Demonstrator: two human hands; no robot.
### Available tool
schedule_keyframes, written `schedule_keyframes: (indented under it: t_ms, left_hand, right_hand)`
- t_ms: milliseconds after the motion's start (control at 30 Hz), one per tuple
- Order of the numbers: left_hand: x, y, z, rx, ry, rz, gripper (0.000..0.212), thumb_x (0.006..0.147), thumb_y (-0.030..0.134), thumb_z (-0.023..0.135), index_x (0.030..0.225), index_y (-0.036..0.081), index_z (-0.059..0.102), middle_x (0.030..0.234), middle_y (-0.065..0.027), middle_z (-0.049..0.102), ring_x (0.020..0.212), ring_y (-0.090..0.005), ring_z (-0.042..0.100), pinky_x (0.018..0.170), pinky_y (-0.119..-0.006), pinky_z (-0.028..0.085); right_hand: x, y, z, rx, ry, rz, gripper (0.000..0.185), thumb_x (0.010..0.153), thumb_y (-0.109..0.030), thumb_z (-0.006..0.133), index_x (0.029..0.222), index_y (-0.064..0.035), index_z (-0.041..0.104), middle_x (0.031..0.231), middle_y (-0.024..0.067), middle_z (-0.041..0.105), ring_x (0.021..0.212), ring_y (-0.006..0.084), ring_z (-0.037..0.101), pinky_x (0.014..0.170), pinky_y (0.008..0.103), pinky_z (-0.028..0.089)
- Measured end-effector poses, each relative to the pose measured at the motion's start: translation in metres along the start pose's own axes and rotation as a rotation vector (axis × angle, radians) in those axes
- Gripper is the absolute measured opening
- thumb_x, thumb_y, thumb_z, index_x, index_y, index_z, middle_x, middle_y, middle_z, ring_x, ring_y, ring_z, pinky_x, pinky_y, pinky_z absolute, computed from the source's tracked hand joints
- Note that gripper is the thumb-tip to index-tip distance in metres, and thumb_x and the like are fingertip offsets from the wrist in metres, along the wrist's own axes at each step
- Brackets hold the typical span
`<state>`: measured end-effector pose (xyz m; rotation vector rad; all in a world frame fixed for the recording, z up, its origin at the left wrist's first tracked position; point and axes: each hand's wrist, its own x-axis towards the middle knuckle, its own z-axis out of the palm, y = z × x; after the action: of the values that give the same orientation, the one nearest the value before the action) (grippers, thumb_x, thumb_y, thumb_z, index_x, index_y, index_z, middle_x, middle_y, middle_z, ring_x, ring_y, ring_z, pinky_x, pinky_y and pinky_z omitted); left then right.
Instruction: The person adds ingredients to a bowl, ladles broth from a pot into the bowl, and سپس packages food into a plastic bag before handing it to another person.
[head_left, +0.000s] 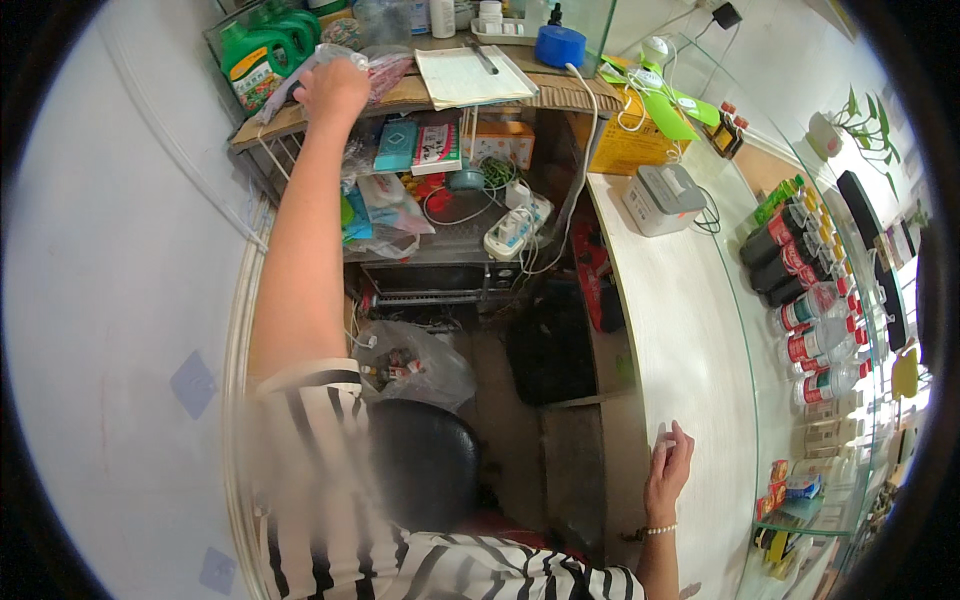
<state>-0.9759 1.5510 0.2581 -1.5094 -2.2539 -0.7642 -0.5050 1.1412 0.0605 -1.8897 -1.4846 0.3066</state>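
My left hand (337, 90) reaches to the far left of the shelf top, its fingers curled on a clear plastic bag (330, 54). The fingertips are partly hidden by the back of the hand. Right beside it lies another bag with reddish contents (388, 73). Green jugs (255, 64) stand just behind and to the left. An open notebook (472, 79) with a black pen (482, 57) on it is to the right of the bags. My right hand (670, 469), with a beaded bracelet at the wrist, rests on the white countertop (690, 322) and holds nothing.
A blue round device (560, 46) trails a white cable down past a power strip (517, 229). A grey-white box-shaped device (664, 200) sits on the counter. Several drink bottles (795, 259) line the glass shelf. Below are a black stool (424, 465) and a plastic bag of bottles (442, 371).
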Motion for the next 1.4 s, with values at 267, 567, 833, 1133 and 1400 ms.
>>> schedule_keyframes:
  t_ms: [267,567,833,1133,1400]
  left_hand:
    - [-0.007,0.005,-0.046,-0.160,0.333,0.110,0.037,0.080,0.034,0.054,0.089,-0.002,0.061,0.091,-0.0248,0.061,0.090,-0.0432,0.056,0.077,-0.050,0.043]
    - [-0.178,-0.013,-0.153,-0.706,0.223,0.084,0.032,0.080,0.031,0.063,0.081,-0.001,0.058,0.070,-0.0082,0.057,0.066,-0.0147,0.052,0.062,-0.030,0.043]
    - [-0.443,0.036,-0.132,-1.008,-0.325,0.245,0.020,0.075,0.011,0.069,0.073,0.001,0.052,0.069,-0.0066,0.051,0.062,-0.0150,0.049,0.056,-0.029,0.040]
    - [-0.685,0.091,-0.237,-1.084,-0.201,0.576,0.025,0.071,0.014,0.070,0.082,0.001,0.051,0.083,-0.0124,0.051,0.085,-0.0315,0.049,0.074,-0.039,0.040]
    - [-0.775,0.048,-0.285,-1.290,-0.432,-0.007,0.053,0.075,0.009,0.068,0.121,-0.001,0.043,0.120,-0.0129,0.044,0.114,-0.0257,0.042,0.096,-0.036,0.034]
  right_hand:
    - [0.000,-0.008,-0.005,-0.033,0.006,-0.047,0.029,0.087,-0.003,0.048,0.115,-0.0015,0.052,0.102,0.0115,0.050,0.079,0.0199,0.053,0.067,0.0278,0.045]
    - [-0.003,-0.008,-0.009,0.009,-0.001,-0.084,0.026,0.091,-0.014,0.045,0.113,-0.0018,0.054,0.101,0.0110,0.052,0.085,0.0206,0.054,0.073,0.0293,0.045]
    - [-0.047,-0.029,-0.027,0.705,-0.523,0.164,0.033,0.095,-0.027,0.041,0.115,-0.0034,0.053,0.112,0.0066,0.055,0.097,0.0171,0.055,0.082,0.0297,0.045]
    - [-0.173,-0.012,-0.118,1.429,-0.459,0.436,0.039,0.083,-0.001,0.053,0.120,0.0001,0.042,0.111,0.0101,0.054,0.098,0.0181,0.055,0.083,0.0315,0.047]
    - [-0.257,0.037,-0.180,1.486,-0.415,0.350,0.041,0.083,-0.001,0.054,0.121,0.0030,0.041,0.115,0.0111,0.053,0.102,0.0182,0.053,0.090,0.0313,0.042]
